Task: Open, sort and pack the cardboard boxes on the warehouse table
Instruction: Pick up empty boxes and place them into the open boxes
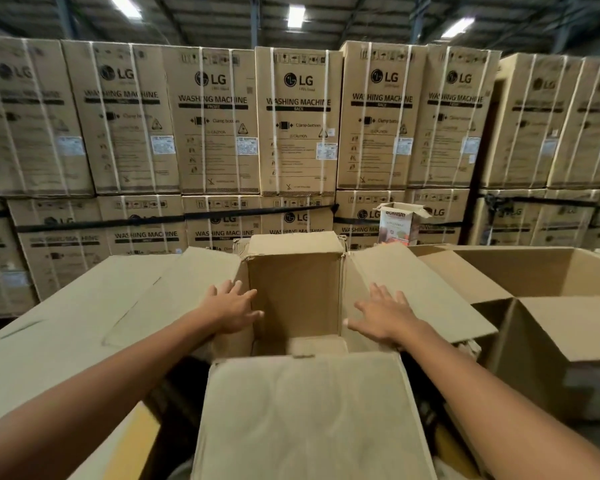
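Note:
A brown cardboard box point(293, 296) stands open in front of me, its inside looking bare. All of its flaps are folded outward; the near flap point(305, 414) hangs toward me. My left hand point(234, 308) lies flat on the left flap point(187, 289) at the box's rim, fingers straight and spread. My right hand point(383, 315) rests the same way on the right flap point(420, 292), thumb at the opening's edge. Neither hand holds anything.
A second large open box point(541, 275) stands to the right, another carton point(568, 344) below it. A flat cardboard sheet point(66, 323) lies at left. A small printed open carton point(397, 223) sits behind. Strapped washing machine cartons point(297, 123) form a wall across the back.

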Demonstrator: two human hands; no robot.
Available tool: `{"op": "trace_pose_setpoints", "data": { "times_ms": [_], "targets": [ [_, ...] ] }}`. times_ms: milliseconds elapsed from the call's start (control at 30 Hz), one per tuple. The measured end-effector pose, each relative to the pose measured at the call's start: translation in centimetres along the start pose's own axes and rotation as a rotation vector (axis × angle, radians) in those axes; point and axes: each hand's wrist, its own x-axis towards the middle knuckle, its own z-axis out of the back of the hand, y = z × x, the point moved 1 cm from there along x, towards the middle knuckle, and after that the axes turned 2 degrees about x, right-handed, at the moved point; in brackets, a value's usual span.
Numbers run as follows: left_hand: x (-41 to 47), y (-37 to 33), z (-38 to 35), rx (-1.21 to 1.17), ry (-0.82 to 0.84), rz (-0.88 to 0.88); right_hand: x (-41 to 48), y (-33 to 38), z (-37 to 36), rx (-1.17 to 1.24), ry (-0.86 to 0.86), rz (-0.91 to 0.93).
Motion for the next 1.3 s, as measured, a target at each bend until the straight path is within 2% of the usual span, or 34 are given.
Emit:
{"op": "trace_pose_setpoints", "data": {
  "times_ms": [167, 300, 433, 600, 767, 900, 1033, 1300],
  "targets": [
    [-11.7, -4.7, 1.6, -0.436, -0.085, -0.033, -8.6, -0.5, -0.4, 0.14, -0.083, -0.017],
    [-18.5, -8.7, 0.3, -0.306, -0.182, -0.049, -14.9, -1.1, -2.1, 0.175, -0.123, 0.044],
    [-22.8, -11.2, 2.5, -0.552, -0.227, -0.143, -20.7, -3.1, -4.3, 0.335, -0.114, 0.014],
    [-27.7, -18.0, 4.9, -0.641, -0.457, -0.411, -29.2, -6.8, -4.9, 0.592, -0.331, -0.078],
    [-31.0, -27.4, 3.5, -0.791, -0.611, -0.534, -38.1, -10.5, -6.1, 0.766, -0.56, -0.271],
    [-32.3, -34.0, 0.2, -0.915, -0.589, -0.65, -45.2, -13.9, -9.4, 0.805, -0.701, -0.456],
    [-33.3, -40.6, -2.9, -0.918, -0.518, -0.791, -49.4, -16.7, -13.5, 0.781, -0.81, -0.575],
    [-31.5, -50.0, -10.4, -0.982, -0.292, -0.98, -49.6, -21.3, -22.1, 0.833, -0.832, -0.771]
  ]
}}
